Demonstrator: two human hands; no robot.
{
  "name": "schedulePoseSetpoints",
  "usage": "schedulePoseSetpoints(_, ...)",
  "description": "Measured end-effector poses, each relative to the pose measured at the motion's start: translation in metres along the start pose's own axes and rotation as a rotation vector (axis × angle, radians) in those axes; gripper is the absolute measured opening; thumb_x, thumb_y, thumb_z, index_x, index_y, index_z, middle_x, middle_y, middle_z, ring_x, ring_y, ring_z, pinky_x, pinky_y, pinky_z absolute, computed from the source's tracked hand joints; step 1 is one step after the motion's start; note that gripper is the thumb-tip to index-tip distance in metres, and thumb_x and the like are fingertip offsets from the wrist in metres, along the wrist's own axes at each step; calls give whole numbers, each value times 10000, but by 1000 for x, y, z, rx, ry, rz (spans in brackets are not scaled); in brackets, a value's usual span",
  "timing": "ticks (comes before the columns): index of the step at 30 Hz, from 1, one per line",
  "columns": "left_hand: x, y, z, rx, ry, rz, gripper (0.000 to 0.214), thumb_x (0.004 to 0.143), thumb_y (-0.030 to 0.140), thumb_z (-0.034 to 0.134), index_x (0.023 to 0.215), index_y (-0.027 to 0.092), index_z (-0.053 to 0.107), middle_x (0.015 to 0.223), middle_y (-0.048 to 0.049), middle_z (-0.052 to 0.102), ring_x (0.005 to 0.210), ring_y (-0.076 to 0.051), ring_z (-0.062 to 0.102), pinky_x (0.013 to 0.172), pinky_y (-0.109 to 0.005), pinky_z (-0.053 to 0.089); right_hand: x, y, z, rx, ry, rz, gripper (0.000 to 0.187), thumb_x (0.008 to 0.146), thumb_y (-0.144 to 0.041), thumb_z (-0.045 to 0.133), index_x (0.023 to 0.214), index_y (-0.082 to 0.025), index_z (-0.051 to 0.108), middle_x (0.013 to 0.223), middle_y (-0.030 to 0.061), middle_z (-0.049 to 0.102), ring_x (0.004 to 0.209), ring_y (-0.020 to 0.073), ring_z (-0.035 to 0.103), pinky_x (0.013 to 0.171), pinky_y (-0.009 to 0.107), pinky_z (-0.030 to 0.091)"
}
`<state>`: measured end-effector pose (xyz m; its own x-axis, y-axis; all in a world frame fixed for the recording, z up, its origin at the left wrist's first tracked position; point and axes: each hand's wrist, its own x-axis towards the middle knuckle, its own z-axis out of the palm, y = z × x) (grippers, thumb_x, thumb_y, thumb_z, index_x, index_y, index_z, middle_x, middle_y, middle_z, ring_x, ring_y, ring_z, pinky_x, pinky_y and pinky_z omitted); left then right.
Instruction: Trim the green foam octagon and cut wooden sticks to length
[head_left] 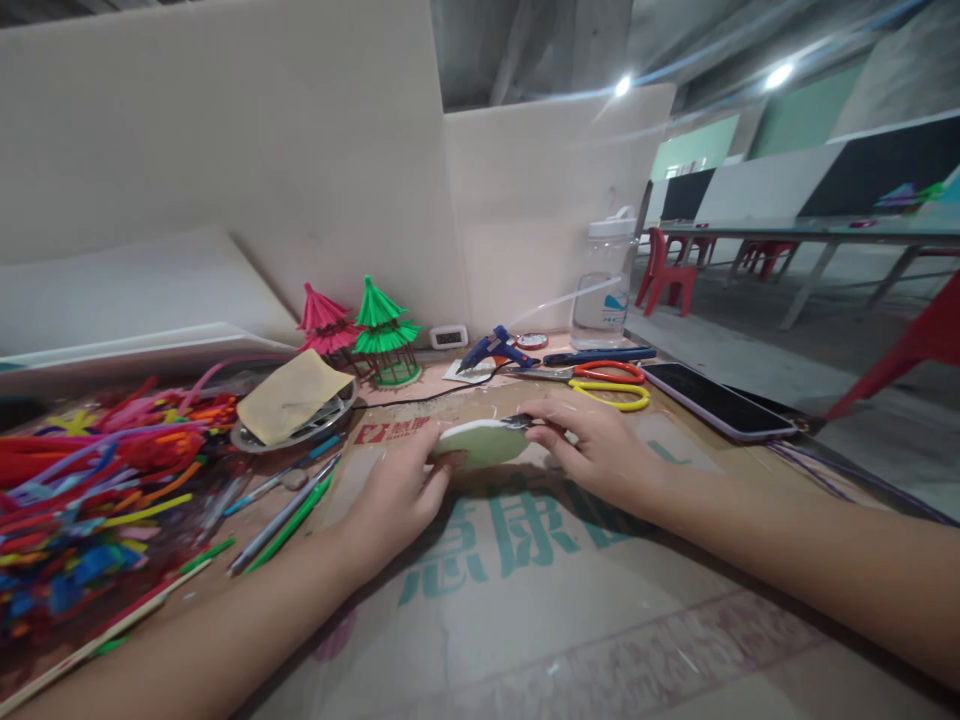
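Note:
A pale green round disc (pixel 482 441) lies on a flattened cardboard sheet (pixel 525 590) at the middle of the table. My left hand (pixel 394 495) grips the disc's left edge with curled fingers. My right hand (pixel 596 450) rests on its right edge, fingers closed around a small dark tool (pixel 523 422) pressed against the rim; what the tool is I cannot make out.
A heap of coloured pipe cleaners (pixel 90 490) fills the left. Pens (pixel 289 515), a metal dish with yellow paper (pixel 294 405), pink (pixel 324 325) and green (pixel 386 335) pavilion models, a blue glue gun (pixel 495 348), scissors (pixel 604 373), a phone (pixel 716 400) and a water bottle (pixel 606 285) lie behind.

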<state>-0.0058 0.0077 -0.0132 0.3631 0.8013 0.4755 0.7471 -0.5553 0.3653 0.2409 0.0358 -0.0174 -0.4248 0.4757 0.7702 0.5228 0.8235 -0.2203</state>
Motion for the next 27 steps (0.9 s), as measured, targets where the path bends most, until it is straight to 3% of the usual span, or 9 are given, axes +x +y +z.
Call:
schedulePoseSetpoints(18,-2,-5,4,-37,-5,24,206,855,147,476,1039,195,555,942,-49,662,817,-186,629,703,-276,479,0,-5,-2,42,-10,-7,210,953,-253,507,1024,-138,667,882,87,708,842,193,652,756,312,511)
schedulePoseSetpoints(27,4,13,-6,-60,2,-125,111,887,261,497,928,172,551,792,-15,643,662,-155,594,585,-240,453,-2,0,3,127,55,228,256,937,-293,482,1078,-143,635,993,109,718,868,217,663,737,341,522)
